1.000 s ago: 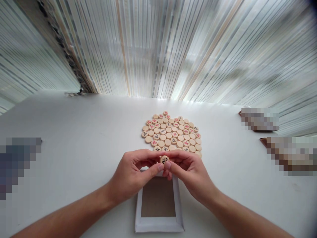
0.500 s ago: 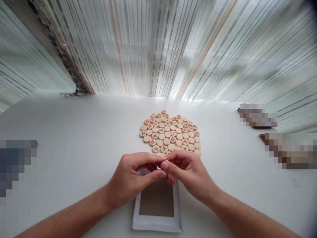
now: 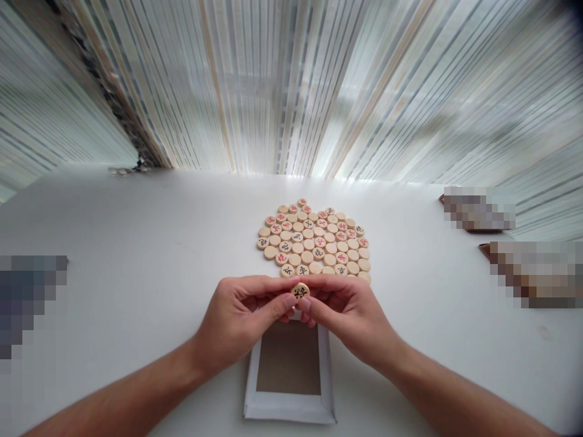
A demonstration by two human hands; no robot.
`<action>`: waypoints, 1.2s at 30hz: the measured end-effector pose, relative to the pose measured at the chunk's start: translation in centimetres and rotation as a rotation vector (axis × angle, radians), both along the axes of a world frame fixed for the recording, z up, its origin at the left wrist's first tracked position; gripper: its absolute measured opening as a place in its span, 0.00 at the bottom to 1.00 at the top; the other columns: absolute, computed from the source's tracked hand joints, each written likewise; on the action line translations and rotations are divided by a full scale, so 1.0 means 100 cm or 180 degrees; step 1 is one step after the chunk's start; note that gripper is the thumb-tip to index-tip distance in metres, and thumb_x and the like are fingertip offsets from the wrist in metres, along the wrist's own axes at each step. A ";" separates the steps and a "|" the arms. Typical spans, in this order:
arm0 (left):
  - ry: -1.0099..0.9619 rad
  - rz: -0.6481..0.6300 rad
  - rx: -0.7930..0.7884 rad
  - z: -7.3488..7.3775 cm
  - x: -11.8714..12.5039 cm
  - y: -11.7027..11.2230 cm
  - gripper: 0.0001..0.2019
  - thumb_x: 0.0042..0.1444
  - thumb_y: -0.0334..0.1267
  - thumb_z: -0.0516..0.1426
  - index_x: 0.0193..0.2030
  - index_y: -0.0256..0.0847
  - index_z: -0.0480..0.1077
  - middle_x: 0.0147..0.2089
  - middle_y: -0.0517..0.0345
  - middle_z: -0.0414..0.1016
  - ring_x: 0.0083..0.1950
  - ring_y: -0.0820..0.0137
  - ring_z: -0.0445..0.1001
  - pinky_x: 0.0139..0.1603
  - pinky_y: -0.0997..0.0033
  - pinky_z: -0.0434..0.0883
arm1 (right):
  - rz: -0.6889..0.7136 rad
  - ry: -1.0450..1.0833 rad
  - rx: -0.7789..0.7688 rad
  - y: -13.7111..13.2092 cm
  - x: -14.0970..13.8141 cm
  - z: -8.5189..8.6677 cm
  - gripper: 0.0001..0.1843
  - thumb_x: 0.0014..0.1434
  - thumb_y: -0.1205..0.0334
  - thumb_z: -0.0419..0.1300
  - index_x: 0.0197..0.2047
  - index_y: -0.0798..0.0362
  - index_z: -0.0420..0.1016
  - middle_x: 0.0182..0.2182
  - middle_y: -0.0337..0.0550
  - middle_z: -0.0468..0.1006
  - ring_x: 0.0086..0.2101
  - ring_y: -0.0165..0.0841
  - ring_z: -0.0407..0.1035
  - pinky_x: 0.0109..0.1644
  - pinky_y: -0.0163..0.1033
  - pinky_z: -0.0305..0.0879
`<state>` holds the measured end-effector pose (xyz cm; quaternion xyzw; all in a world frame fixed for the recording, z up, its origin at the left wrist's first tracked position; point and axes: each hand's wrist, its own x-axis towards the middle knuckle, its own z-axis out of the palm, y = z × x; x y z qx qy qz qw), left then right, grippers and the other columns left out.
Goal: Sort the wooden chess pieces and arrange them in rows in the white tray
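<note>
Between my two hands is a round wooden xiangqi piece (image 3: 300, 292) with a black character, its marked face tilted up toward me. My left hand (image 3: 250, 309) pinches its left side between thumb and fingers. On the right side, my right hand (image 3: 344, 306) grips it in the same way. Just past my fingers, many more xiangqi pieces (image 3: 308, 244) lie in a flat cluster, some with red or black characters, others blank side up. Below my hands sits a white-rimmed box (image 3: 291, 405) with a brown bottom; its far end is partly hidden by my fingers.
All this rests on a white table (image 3: 182, 273). Two blurred-out objects with brown edges, one farther back (image 3: 478, 209) and one nearer (image 3: 532, 276), stand at the right. Another blurred dark object (image 3: 27, 297) is at the left edge. Striped string curtains (image 3: 255, 85) hang behind the table.
The piece has been turned so its black character now shows; before, my fingers mostly hid it. My left thumb has closed in, and both hands now grip the piece.
</note>
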<state>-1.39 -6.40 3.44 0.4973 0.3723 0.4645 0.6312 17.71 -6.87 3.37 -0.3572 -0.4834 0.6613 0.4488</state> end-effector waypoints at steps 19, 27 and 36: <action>0.0506 -0.0166 0.0881 0.001 0.000 -0.002 0.16 0.59 0.24 0.66 0.54 0.36 0.84 0.40 0.52 0.89 0.37 0.67 0.88 0.41 0.77 0.85 | -0.0185 -0.0208 0.0033 -0.003 0.001 -0.003 0.11 0.55 0.56 0.78 0.39 0.52 0.90 0.24 0.42 0.84 0.23 0.28 0.76 0.28 0.29 0.76; 0.0344 -0.0162 0.0356 0.001 -0.002 -0.004 0.12 0.59 0.30 0.69 0.49 0.39 0.86 0.39 0.53 0.89 0.37 0.65 0.87 0.41 0.72 0.86 | -0.0066 -0.0291 0.0280 -0.003 0.000 -0.002 0.13 0.62 0.53 0.73 0.44 0.53 0.90 0.24 0.43 0.83 0.24 0.29 0.76 0.28 0.31 0.77; 0.0084 -0.0071 0.0075 0.002 -0.001 -0.004 0.08 0.58 0.30 0.69 0.44 0.40 0.87 0.38 0.53 0.88 0.37 0.63 0.88 0.42 0.70 0.87 | 0.0031 -0.0555 0.0662 -0.007 0.004 -0.007 0.12 0.69 0.58 0.67 0.53 0.50 0.87 0.32 0.44 0.85 0.30 0.30 0.78 0.34 0.32 0.79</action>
